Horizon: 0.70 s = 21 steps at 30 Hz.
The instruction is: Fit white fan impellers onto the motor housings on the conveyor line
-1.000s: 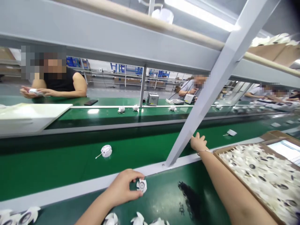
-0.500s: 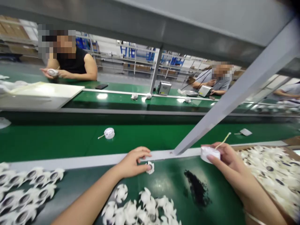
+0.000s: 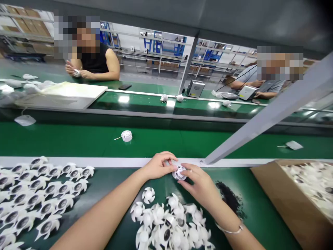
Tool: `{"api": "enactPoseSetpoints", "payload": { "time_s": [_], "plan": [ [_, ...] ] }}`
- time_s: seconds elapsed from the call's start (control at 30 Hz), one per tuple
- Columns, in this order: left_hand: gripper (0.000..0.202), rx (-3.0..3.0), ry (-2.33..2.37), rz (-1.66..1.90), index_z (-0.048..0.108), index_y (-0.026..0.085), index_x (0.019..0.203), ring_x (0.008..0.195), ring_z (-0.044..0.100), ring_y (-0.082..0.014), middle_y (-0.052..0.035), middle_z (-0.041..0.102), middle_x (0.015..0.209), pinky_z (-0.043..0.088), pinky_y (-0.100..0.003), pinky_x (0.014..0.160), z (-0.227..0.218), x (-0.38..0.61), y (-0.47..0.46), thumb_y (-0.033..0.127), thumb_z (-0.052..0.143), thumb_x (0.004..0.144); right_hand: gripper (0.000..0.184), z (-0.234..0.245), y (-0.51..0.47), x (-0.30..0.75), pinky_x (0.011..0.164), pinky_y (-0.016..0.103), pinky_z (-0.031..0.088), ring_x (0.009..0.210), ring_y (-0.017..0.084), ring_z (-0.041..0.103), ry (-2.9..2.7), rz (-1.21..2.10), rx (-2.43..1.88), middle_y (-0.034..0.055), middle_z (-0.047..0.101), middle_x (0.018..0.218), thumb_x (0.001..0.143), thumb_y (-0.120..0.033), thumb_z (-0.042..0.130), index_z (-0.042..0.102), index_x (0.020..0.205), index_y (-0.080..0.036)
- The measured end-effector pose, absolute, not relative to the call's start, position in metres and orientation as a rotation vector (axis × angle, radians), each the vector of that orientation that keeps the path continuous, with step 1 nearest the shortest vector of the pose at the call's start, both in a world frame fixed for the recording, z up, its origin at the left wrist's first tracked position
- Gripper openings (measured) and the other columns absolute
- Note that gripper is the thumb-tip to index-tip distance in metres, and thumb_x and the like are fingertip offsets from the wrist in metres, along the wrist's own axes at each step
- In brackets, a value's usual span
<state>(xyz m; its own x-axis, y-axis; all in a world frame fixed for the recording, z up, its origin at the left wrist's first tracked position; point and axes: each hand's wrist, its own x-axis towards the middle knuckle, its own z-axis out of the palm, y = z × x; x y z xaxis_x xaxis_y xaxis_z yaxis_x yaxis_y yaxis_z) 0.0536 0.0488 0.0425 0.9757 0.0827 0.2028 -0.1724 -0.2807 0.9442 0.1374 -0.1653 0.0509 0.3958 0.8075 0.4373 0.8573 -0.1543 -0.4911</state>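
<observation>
My left hand [image 3: 161,165] and my right hand [image 3: 199,178] meet at the metal rail. Between them is a round white fan housing [image 3: 179,176], gripped from the right by the right fingers and thumb. The left thumb and fingers pinch a white fan impeller [image 3: 179,169] at the housing's open face. Fingers partly cover both parts, so I cannot tell how deep the impeller sits. Just below lies a single loose impeller [image 3: 148,195], and nearer me a heap of white impellers [image 3: 171,222].
Rows of impellers [image 3: 33,198] cover the left bench. A carton [image 3: 283,194] of white parts stands right, beside black powder [image 3: 230,198]. A slanted metal post [image 3: 249,128] rises from the rail. A wired fan [image 3: 127,135] lies on the green belt [image 3: 78,142]. Co-workers sit opposite.
My right hand has come left with the fan housing from near the carton, joining it with the impeller in my left hand. The camera view has shifted, showing more of the left rows and carton.
</observation>
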Motion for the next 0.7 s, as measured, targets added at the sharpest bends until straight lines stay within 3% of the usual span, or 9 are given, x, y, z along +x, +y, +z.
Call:
{"api": "enactPoseSetpoints", "payload": {
  "time_s": [0.13,0.23,0.37,0.47,0.53,0.6,0.63,0.7],
  "plan": [
    [0.026,1.813,-0.029,0.172,0.075,0.018,0.1,0.081,0.059,-0.0136,-0.0065,0.068,0.104,0.046,-0.023,0.068,0.04,0.058,0.046,0.029,0.077,0.076,0.024,0.044,-0.162,0.134,0.095,0.042,0.055,0.11,0.026,0.066,-1.41,-0.074,-2.043,0.0091,0.066,0.127,0.085,-0.018,0.069,0.071,0.107,-0.023],
    [0.03,1.724,0.091,0.105,0.073,0.016,0.103,0.067,0.052,-0.009,-0.0054,0.069,0.098,0.042,-0.022,0.062,0.036,0.062,0.047,0.027,0.075,0.076,0.026,0.047,-0.154,0.134,0.097,0.041,0.055,0.11,0.026,0.067,-1.369,0.015,-2.152,0.0092,0.066,0.127,0.08,-0.013,0.073,0.073,0.105,-0.022],
    [0.051,1.682,0.134,0.114,0.064,0.018,0.122,0.061,0.046,-0.0053,-0.0079,0.064,0.117,0.041,-0.02,0.058,0.032,0.063,0.051,0.027,0.077,0.073,0.022,0.046,-0.146,0.14,0.099,0.039,0.054,0.11,0.026,0.067,-1.359,0.069,-2.123,0.0112,0.067,0.125,0.078,-0.012,0.073,0.075,0.099,-0.019],
    [0.064,1.642,0.157,0.206,0.057,0.02,0.129,0.068,0.05,-0.0067,-0.0104,0.057,0.128,0.041,-0.02,0.059,0.032,0.061,0.054,0.031,0.079,0.07,0.028,0.042,-0.146,0.148,0.1,0.039,0.053,0.115,0.027,0.065,-1.309,0.035,-2.134,0.0117,0.064,0.13,0.085,-0.012,0.062,0.073,0.109,-0.02],
    [0.063,1.625,0.199,0.288,0.049,0.021,0.133,0.069,0.05,-0.0069,-0.0122,0.052,0.133,0.041,-0.021,0.058,0.032,0.06,0.055,0.039,0.073,0.077,0.046,0.041,-0.149,0.153,0.097,0.042,0.054,0.123,0.03,0.059,-1.153,-0.094,-2.227,0.0162,0.051,0.144,0.089,-0.01,0.047,0.062,0.132,-0.019],
    [0.059,1.63,0.236,0.347,0.046,0.021,0.132,0.064,0.047,-0.0057,-0.0125,0.051,0.132,0.038,-0.021,0.056,0.032,0.061,0.057,0.046,0.066,0.083,0.06,0.045,-0.157,0.158,0.093,0.043,0.056,0.132,0.033,0.051,-1.013,-0.232,-2.274,0.0206,0.03,0.157,0.092,-0.012,0.038,0.037,0.152,-0.017],
    [0.057,1.635,0.249,0.364,0.047,0.021,0.13,0.061,0.044,-0.0051,-0.012,0.053,0.13,0.037,-0.022,0.055,0.032,0.061,0.057,0.049,0.065,0.084,0.062,0.047,-0.164,0.161,0.091,0.042,0.057,0.134,0.034,0.047,-0.982,-0.286,-2.268,0.0211,0.022,0.16,0.094,-0.016,0.038,0.028,0.156,-0.017],
    [0.055,1.643,0.265,0.37,0.05,0.021,0.125,0.056,0.04,-0.0044,-0.0101,0.058,0.12,0.034,-0.022,0.052,0.031,0.062,0.058,0.054,0.065,0.083,0.062,0.052,-0.182,0.167,0.089,0.04,0.058,0.132,0.033,0.05,-0.986,-0.373,-2.217,0.02,0.02,0.161,0.097,-0.026,0.041,0.025,0.156,-0.018]
  ]
}}
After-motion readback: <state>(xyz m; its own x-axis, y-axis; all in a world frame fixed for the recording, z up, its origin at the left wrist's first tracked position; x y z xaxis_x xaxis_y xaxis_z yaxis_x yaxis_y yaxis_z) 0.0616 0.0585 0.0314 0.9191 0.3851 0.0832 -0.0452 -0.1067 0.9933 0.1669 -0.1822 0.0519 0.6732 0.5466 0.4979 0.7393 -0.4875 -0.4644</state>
